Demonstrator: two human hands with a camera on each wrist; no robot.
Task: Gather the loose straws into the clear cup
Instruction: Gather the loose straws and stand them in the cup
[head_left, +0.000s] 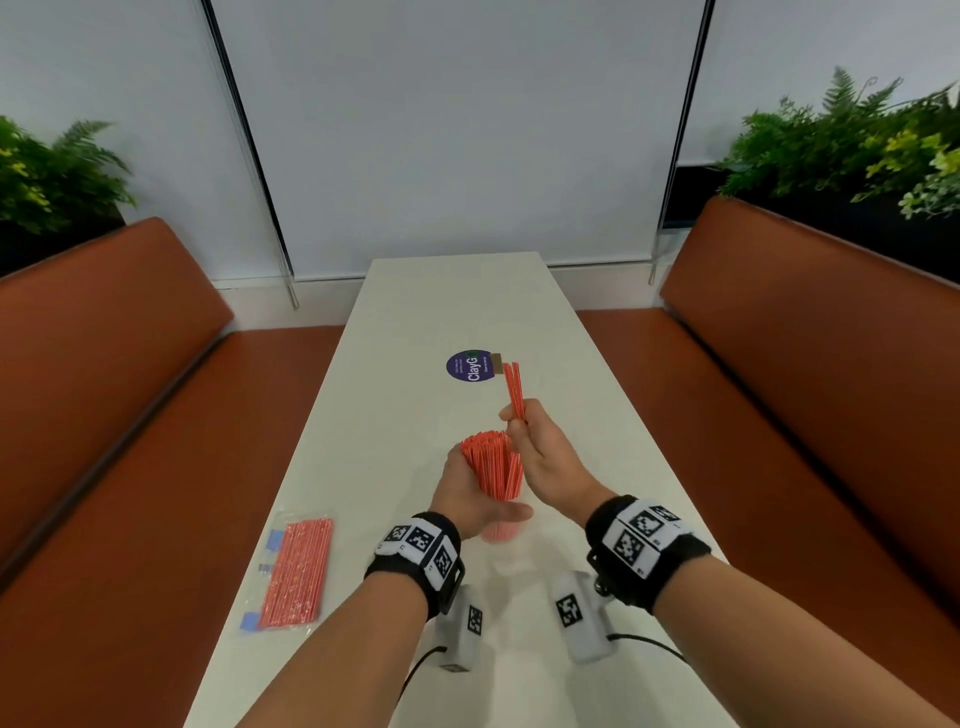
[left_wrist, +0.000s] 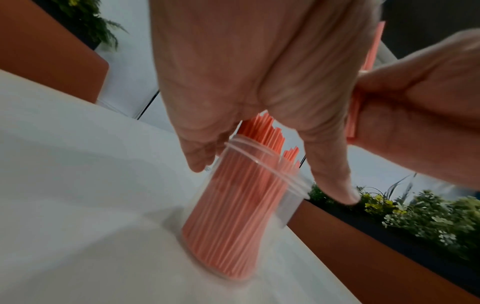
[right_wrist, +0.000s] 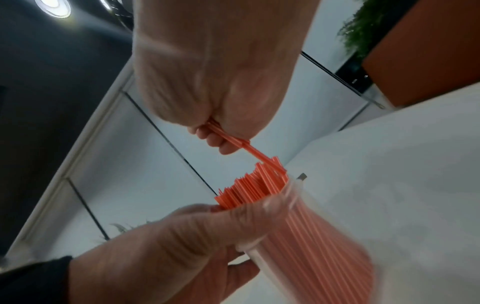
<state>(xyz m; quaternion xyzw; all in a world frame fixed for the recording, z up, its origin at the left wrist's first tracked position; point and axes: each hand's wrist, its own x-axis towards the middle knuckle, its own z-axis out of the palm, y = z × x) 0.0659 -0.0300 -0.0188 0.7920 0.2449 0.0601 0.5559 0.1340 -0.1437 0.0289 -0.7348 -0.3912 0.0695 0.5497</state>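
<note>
Clear cup (left_wrist: 291, 203), one, mid-frame on the bench (head_left: 457, 306), packed with orange straws (head_left: 493, 467); left hand (head_left: 467, 493) wraps it, right hand (head_left: 545, 452) fingers pinch two or three loose straws (head_left: 514, 389) above

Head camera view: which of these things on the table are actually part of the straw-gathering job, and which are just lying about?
Part of the job:
clear cup packed with straws
few loose straws gripped in the right hand
left hand steadying the cup

Lying about:
sealed packet of straws
round purple sticker
white table
</note>
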